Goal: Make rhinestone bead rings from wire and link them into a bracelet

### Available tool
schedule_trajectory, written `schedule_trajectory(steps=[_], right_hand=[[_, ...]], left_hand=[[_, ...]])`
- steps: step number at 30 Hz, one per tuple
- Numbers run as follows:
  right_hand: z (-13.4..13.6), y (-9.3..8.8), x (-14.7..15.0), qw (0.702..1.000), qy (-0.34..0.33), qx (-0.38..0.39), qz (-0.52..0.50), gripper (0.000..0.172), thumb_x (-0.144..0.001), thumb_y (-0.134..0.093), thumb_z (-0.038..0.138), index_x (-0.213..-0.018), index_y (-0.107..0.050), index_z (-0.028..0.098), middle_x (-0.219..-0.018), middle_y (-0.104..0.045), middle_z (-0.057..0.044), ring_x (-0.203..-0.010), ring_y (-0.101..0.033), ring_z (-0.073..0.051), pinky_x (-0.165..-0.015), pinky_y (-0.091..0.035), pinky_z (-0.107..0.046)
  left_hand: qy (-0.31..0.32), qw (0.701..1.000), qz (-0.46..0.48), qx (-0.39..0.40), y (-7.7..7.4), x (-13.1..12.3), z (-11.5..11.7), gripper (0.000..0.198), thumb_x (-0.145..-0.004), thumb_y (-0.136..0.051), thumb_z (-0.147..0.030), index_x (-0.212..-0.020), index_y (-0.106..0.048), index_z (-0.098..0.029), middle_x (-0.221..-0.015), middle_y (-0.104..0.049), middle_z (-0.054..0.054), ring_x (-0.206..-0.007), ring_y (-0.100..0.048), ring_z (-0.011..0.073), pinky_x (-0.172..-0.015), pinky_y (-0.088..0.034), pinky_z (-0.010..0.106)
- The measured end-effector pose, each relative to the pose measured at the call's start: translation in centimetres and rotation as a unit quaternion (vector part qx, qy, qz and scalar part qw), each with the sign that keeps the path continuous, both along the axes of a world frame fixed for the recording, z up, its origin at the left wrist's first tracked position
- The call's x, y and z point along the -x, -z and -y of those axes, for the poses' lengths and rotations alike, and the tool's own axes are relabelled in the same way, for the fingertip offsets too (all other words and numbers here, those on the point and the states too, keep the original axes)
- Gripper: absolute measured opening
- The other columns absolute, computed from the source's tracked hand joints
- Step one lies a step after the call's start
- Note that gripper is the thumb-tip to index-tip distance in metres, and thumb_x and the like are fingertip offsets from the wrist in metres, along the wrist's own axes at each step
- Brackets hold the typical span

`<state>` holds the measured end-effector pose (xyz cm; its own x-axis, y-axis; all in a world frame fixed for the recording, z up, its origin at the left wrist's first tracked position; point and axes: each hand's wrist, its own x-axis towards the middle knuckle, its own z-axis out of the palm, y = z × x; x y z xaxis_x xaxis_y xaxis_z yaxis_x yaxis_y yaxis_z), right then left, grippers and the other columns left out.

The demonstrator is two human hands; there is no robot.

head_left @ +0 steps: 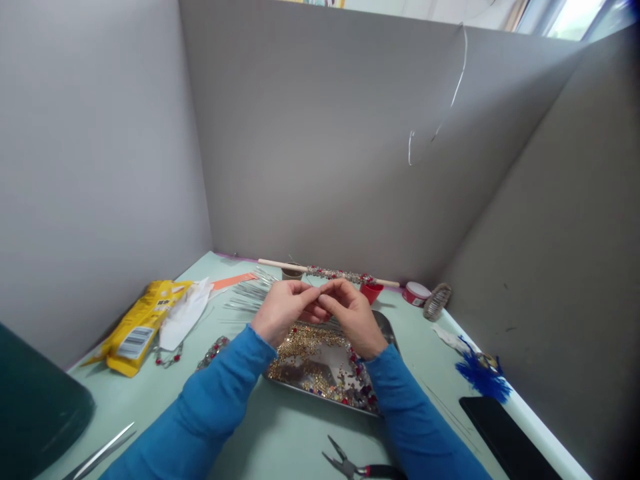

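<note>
My left hand (287, 308) and my right hand (353, 317) meet fingertip to fingertip above a metal tray (320, 396). Both are closed in a pinch; whatever lies between the fingers is too small to make out. Gold beads (307, 343) are spread over the tray, with red, silver and a few blue beads along its front and right side. Behind the hands, a wooden stick (283, 265) wrapped with a beaded strand (340, 274) rests across a brown cup (291, 272) and a red cup (371, 292). Thin silver wires (247, 293) lie left of my left hand.
Pliers (347, 460) lie at the front edge, scissors (103, 453) at front left. A yellow packet (145, 327), white paper (185, 313) and a dark green container (40, 400) occupy the left. On the right are a black phone-like slab (505, 433) and blue tassel (483, 377). Grey partitions surround the table.
</note>
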<state>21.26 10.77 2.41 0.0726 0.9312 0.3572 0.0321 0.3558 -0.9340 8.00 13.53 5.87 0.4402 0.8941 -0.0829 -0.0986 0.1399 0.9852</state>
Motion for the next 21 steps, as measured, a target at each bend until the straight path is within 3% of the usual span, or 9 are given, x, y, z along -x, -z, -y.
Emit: schedule_trajectory(steps=[4,12,21], right_hand=[[-0.04,0.03,-0.09,1.0,-0.001,0.0,0.004,0.01,-0.077,-0.061,0.026,-0.083,-0.054,0.02,-0.073,-0.057,0.002,-0.065,-0.054,-0.012,-0.055,-0.045,-0.023],[-0.23,0.35,-0.02,1.0,0.005,-0.019,0.016,0.007,-0.077,-0.061,0.022,-0.082,-0.056,0.02,-0.069,-0.057,0.002,-0.062,-0.053,-0.012,-0.058,-0.043,-0.025],[-0.09,0.2,0.07,1.0,0.006,-0.021,0.01,0.007,-0.077,-0.061,0.024,-0.083,-0.059,0.021,-0.074,-0.06,0.002,-0.066,-0.054,-0.013,-0.061,-0.045,-0.026]], left_hand=[[0.014,1.0,-0.001,-0.001,-0.19,0.15,-0.05,0.017,-0.075,-0.065,-0.025,-0.068,-0.06,-0.01,-0.054,-0.064,0.004,-0.05,-0.061,0.011,-0.054,-0.05,0.022],[-0.028,0.998,-0.043,-0.042,-0.24,0.01,0.19,0.015,-0.077,-0.061,-0.019,-0.066,-0.057,-0.011,-0.052,-0.063,0.003,-0.051,-0.062,0.012,-0.052,-0.05,0.022],[-0.034,0.999,-0.029,-0.018,-0.44,0.14,0.4,0.016,-0.079,-0.058,-0.018,-0.065,-0.057,-0.011,-0.05,-0.062,0.003,-0.048,-0.06,0.0117,-0.052,-0.05,0.023]])
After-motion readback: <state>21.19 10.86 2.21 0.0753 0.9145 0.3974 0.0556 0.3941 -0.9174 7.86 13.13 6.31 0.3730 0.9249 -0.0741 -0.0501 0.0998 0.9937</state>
